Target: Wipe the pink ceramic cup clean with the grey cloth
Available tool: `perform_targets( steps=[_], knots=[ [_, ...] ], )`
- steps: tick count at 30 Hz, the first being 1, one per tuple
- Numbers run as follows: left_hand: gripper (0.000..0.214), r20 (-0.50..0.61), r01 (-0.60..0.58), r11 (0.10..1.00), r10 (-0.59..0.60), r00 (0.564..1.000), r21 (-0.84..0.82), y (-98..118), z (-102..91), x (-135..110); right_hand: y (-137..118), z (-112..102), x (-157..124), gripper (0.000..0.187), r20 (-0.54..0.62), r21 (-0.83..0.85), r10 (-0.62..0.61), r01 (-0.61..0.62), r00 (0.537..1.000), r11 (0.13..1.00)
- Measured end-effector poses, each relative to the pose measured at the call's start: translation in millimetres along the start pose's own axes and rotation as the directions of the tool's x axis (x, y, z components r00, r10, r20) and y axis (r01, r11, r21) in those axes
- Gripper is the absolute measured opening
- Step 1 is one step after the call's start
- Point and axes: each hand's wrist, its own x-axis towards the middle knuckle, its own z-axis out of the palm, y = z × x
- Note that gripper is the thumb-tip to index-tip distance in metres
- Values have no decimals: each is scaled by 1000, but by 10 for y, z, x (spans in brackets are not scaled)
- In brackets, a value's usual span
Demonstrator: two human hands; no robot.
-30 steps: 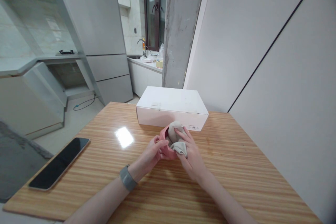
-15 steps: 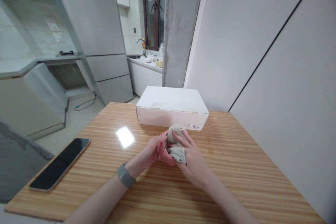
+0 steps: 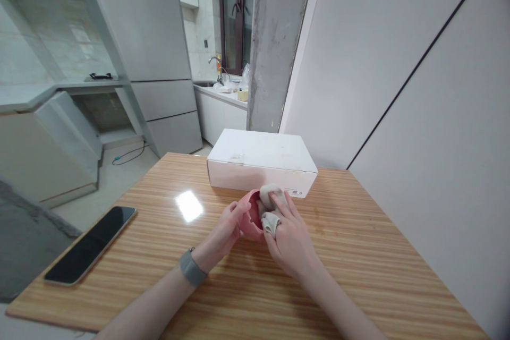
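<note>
My left hand [image 3: 228, 229] is closed around the left side of a pink cup-like vessel [image 3: 251, 227], thumb over its rim. The vessel is tilted, its opening turned toward the right, and part of its hollow inside shows. My right hand [image 3: 290, 234] holds a light grey cloth [image 3: 271, 222] bunched under its fingers, at the right side of the opening. The cloth touches the rim; how far it reaches inside is hidden by my fingers. Both hands are above the wooden table [image 3: 342, 276], in front of a white box [image 3: 261, 162].
A black-screened phone [image 3: 91, 244] lies at the table's left. Behind the box rises a bare grey pillar [image 3: 277, 48], with a white wall [image 3: 398, 37] along the right. A tall fridge [image 3: 139, 26] and a sink counter [image 3: 223, 95] stand farther back.
The cloth has shifted slightly right along with my right hand, away from the vessel's middle. More of the pink vessel's inside now shows, and the vessel has turned a little.
</note>
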Motion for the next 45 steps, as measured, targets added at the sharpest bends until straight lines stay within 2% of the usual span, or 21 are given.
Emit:
perform_targets(
  steps=[3,5,9,12,15,18,21,25,30,34,36,38,41,43,45],
  knots=[
    [63,5,-41,999,41,999,2,-36,-24,24,-16,36,-11,17,-24,-8,-11,11,1000,1000],
    [59,48,-36,999,37,998,-24,-68,-46,40,-9,57,-27,19,-60,12,-13,14,998,1000],
    [48,185,51,991,-28,982,-125,-94,-32,39,18,59,-64,21,-247,151,1,37,969,988],
    [40,226,131,974,-88,970,-182,-67,0,18,0,9,-80,15,-345,227,-65,151,936,962],
    [36,222,207,967,-172,960,-147,-43,-51,34,-39,-65,-82,9,-352,263,-151,252,924,931],
    [34,211,260,965,-248,945,-32,-58,-181,103,-33,-123,-78,8,-338,303,-157,265,928,915],
    [35,207,223,975,-221,953,9,-101,-270,168,36,-127,-72,12,-314,310,-132,233,940,922],
    [45,170,174,984,-179,969,45,-152,-223,145,119,-4,-70,17,-306,233,-97,173,947,957],
    [35,69,24,992,-16,997,-126,-163,-42,28,71,182,-78,19,-373,126,-27,80,927,989],
    [33,201,90,977,-50,978,-191,-122,13,-8,23,126,-99,12,-431,146,-76,152,899,978],
    [36,250,120,977,-73,965,-178,-105,0,-8,15,56,-109,8,-403,198,-106,200,909,960],
    [34,236,133,980,-95,967,-151,-95,-30,-2,13,-2,-113,6,-356,268,-140,244,924,932],
    [33,217,227,970,-203,955,-90,-83,-90,16,29,-56,-110,7,-325,343,-180,293,928,893],
    [36,258,268,961,-244,935,-66,-76,-127,36,63,-78,-107,7,-327,352,-197,313,924,882],
    [37,305,248,966,-214,928,-77,-79,-149,57,110,-94,-106,8,-333,347,-200,317,921,883]
  ],
)
